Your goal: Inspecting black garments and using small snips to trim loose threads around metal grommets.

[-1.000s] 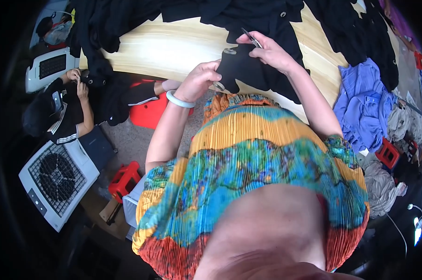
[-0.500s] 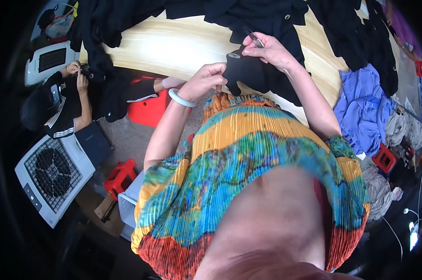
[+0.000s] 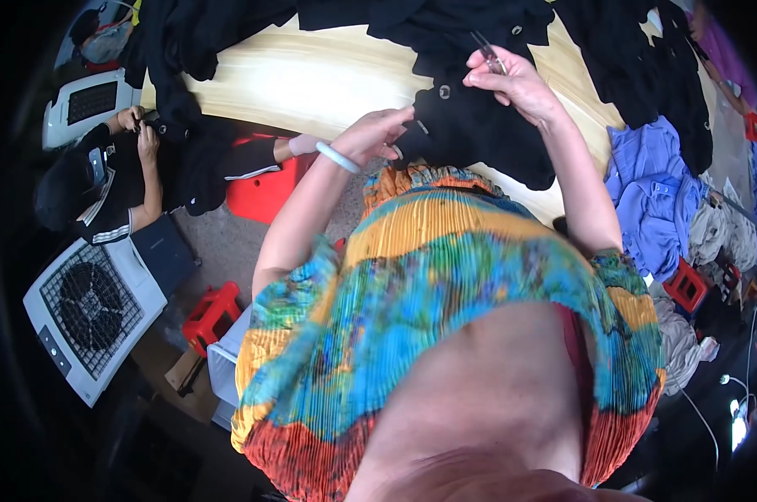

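Note:
My right hand (image 3: 516, 88) holds a small pair of thread snips (image 3: 490, 57), pinched between thumb and fingers, with the two narrow points facing up and away. Below it lies a black garment (image 3: 479, 125) on the near edge of the table, with a small pale oval mark on it. At that garment's left edge, my left hand (image 3: 370, 138) has its fingers stretched out and the thumb apart. A pale bangle (image 3: 338, 158) circles the left wrist. Whether the left fingertips touch the cloth I cannot tell.
More black garments (image 3: 445, 29) cover the far side of the wooden table (image 3: 303, 79). Blue-violet clothes (image 3: 650, 192) are heaped at the right. Left are a co-worker (image 3: 77, 188) handling dark cloth, a red stool (image 3: 211, 318) and a large fan unit (image 3: 94, 305).
My right hand has risen away from the cloth with the snips. The left fingers have straightened and let go of the garment, which now lies flatter on the table.

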Motion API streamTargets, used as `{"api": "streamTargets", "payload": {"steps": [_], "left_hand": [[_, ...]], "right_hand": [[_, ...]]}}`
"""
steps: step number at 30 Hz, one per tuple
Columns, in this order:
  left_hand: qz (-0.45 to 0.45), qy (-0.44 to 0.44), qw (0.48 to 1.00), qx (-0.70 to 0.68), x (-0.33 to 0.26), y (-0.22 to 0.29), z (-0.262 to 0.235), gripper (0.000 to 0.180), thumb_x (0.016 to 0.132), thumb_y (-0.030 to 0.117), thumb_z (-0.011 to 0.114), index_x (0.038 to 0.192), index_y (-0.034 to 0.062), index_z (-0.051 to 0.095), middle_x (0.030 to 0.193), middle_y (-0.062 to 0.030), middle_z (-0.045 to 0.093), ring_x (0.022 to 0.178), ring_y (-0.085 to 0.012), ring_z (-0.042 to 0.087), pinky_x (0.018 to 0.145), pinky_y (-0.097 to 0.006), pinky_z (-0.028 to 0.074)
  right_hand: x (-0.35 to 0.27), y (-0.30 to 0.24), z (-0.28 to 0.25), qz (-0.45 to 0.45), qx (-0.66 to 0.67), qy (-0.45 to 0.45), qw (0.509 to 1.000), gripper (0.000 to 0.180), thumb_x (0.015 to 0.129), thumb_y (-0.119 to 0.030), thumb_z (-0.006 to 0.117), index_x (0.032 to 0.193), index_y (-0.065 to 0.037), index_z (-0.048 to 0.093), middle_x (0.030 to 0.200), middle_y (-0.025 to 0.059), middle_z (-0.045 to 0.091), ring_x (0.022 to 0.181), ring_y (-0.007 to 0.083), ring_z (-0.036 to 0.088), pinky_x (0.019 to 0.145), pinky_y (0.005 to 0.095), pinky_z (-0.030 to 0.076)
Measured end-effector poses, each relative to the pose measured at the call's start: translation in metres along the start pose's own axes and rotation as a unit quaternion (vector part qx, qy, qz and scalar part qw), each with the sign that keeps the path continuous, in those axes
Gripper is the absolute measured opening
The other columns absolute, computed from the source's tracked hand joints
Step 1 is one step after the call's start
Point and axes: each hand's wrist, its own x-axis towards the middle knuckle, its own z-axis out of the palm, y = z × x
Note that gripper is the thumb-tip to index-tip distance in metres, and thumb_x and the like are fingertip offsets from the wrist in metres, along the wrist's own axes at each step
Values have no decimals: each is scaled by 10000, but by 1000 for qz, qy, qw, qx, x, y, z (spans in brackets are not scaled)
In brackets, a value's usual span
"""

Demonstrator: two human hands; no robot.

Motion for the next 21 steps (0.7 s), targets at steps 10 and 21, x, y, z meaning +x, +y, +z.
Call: {"api": "streamTargets", "payload": {"steps": [10,21], "left_hand": [[77,-24,996,25,-6,9,0,473,739,-6,517,1186,143,472,896,-9,603,597,2,517,350,-110,272],[175,-28,984,0,-13,25,0,400,725,-1,545,1108,114,551,808,56,560,648,7,501,433,-97,324]], "right_hand": [[9,42,26,16,-125,19,992,140,815,-157,513,923,-71,535,849,-41,584,530,3,377,448,159,282],[16,13,30,61,-90,-101,989,214,828,-241,514,970,-81,520,803,-40,529,554,-1,403,457,155,294]]}}
